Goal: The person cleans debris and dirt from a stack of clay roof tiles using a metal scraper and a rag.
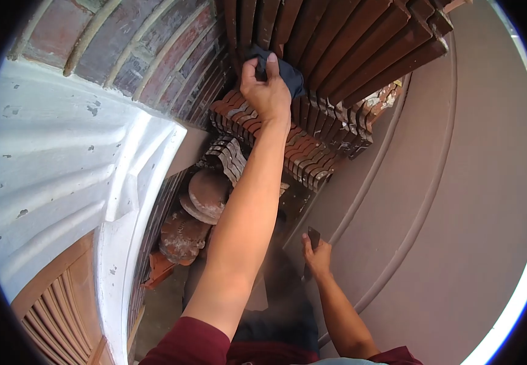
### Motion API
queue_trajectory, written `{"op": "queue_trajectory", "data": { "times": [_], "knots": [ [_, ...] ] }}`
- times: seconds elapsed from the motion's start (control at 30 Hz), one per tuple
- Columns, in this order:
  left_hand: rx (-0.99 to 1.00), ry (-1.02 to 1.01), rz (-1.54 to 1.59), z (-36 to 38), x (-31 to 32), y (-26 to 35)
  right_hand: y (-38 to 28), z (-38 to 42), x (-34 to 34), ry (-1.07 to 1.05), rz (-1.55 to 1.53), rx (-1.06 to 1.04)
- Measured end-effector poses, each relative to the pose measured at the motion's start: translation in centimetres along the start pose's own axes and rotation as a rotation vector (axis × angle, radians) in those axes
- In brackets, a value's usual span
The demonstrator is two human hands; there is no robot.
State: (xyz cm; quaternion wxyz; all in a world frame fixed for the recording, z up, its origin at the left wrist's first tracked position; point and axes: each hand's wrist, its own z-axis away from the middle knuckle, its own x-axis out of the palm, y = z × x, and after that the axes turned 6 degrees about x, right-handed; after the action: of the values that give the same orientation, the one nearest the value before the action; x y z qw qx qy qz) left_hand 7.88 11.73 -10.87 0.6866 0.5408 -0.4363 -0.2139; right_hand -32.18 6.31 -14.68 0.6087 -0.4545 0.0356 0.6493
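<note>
My left hand (266, 94) reaches far forward, its fingers closed on a dark blue-grey cloth (291, 76). The cloth lies against the lower ends of a stack of brown roof tiles (336, 48), which stand on edge in a row. Lower down and nearer my body, my right hand (318, 258) grips a small dark flat piece (314, 236), whose exact kind I cannot make out. It is close to the grey-brown wall panel (458, 182) on the right.
Beneath the left forearm are rows of wavy-edged orange tiles (309, 158) and rounded, weathered clay pieces (209, 191). A brick wall (117, 42), a peeling white ledge (50, 158) and a louvred wooden shutter (62, 304) border the left side of this narrow gap.
</note>
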Motion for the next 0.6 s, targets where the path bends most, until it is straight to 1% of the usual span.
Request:
{"op": "queue_trajectory", "data": {
  "times": [0.07,0.1,0.13,0.17,0.2,0.27,0.3,0.4,0.43,0.47,0.53,0.6],
  "knots": [
    [0.012,0.044,-0.076,-0.1,0.3,0.0,-0.2,-0.3,0.0,0.008,-0.018,-0.014],
    [-0.011,0.023,-0.124,-0.1,-0.1,-1.9,-0.3,-0.5,0.0,0.018,-0.031,-0.025],
    [-0.036,0.000,-0.170,0.2,-1.1,-5.1,0.4,-0.4,0.0,0.012,-0.041,0.002],
    [-0.057,-0.018,-0.217,0.2,-1.6,-6.7,1.5,-0.6,0.3,0.002,-0.050,0.024],
    [-0.074,0.021,-0.077,0.0,-1.1,-5.9,2.0,-0.9,0.8,-0.005,-0.068,0.045],
    [-0.122,0.102,0.188,0.2,-0.3,-2.1,-0.2,0.7,-0.4,0.002,-0.028,0.029],
    [-0.121,0.157,0.259,0.1,0.6,0.0,-1.3,1.0,-0.8,0.008,-0.009,0.014],
    [0.107,0.044,-0.071,1.5,1.9,0.3,0.7,1.5,-0.8,-0.029,0.008,0.054],
    [0.186,0.016,-0.292,2.7,1.6,-0.3,0.6,1.9,-1.1,-0.040,0.030,0.058],
    [-0.054,-0.092,-0.294,4.2,1.0,-0.8,0.2,2.0,-1.2,-0.051,0.049,0.054],
    [-0.052,-0.281,-0.414,6.6,-1.4,-3.5,-0.8,3.0,-1.7,-0.073,0.079,0.061],
    [-0.052,-0.215,-0.245,7.7,-2.2,-2.7,-1.8,3.9,-2.3,-0.073,0.087,0.085]
  ]
}}
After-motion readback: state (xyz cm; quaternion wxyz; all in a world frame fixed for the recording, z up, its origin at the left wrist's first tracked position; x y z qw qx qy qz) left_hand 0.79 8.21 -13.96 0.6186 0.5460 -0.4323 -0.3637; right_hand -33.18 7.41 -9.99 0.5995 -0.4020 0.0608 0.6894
